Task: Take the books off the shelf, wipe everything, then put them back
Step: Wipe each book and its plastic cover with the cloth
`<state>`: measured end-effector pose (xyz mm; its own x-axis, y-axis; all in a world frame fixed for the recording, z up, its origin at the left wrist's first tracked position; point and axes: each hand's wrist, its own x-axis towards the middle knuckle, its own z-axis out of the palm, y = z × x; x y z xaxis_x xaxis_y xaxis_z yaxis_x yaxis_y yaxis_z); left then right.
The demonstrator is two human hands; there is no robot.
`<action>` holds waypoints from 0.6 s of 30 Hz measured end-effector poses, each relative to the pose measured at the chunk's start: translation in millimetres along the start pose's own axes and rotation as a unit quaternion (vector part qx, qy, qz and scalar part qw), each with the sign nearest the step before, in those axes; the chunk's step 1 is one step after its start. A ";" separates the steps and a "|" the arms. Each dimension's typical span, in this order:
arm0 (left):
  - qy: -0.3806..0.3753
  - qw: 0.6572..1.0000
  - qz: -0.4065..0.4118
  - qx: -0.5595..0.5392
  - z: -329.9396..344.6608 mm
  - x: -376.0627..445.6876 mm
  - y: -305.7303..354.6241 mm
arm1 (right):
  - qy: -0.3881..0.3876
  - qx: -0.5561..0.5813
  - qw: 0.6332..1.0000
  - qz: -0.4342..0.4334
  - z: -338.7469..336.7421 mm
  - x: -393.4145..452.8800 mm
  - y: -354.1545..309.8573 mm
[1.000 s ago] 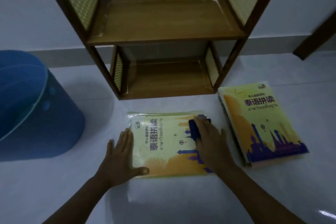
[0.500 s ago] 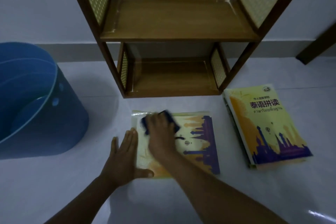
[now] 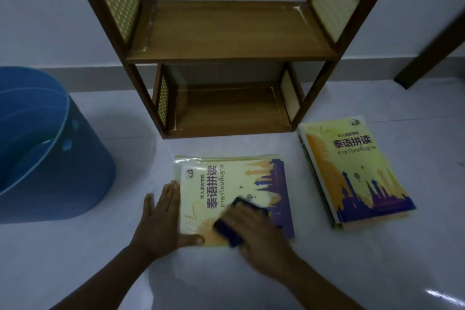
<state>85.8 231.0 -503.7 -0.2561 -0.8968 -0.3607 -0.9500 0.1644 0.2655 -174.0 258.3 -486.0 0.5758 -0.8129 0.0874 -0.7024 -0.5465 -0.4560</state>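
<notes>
The left hand (image 3: pixel 161 219) is lying flat, its fingers straight and together on the floor (image 3: pixel 75 259) against the left edge of the yellow book (image 3: pixel 226 184), and its thumb is pressing the book's lower corner. The right hand (image 3: pixel 256 231) is pressing a dark blue cloth (image 3: pixel 226 230) on the cover; whether its fingers are curling around the cloth cannot be told. A second stack of books (image 3: pixel 352 171) is lying at the right, beside the wooden shelf (image 3: pixel 226 40).

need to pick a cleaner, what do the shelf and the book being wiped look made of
Shelf: looks like wood or wood-look laminate with a slight sheen; its side panels show a pale woven, cane-like pattern. Book being wiped: glossy printed cover, probably coated paper.
</notes>
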 end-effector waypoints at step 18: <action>0.182 0.906 0.326 0.198 -16.0 15.9 76.0 | 0.229 0.277 0.819 0.447 -50.0 -26.7 66.2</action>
<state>12.4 222.7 -474.9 -0.7788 -0.6200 0.0951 -0.6258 0.7783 -0.0510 -256.8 233.8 -474.3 -0.3713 -0.8981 -0.2358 -0.3880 0.3808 -0.8393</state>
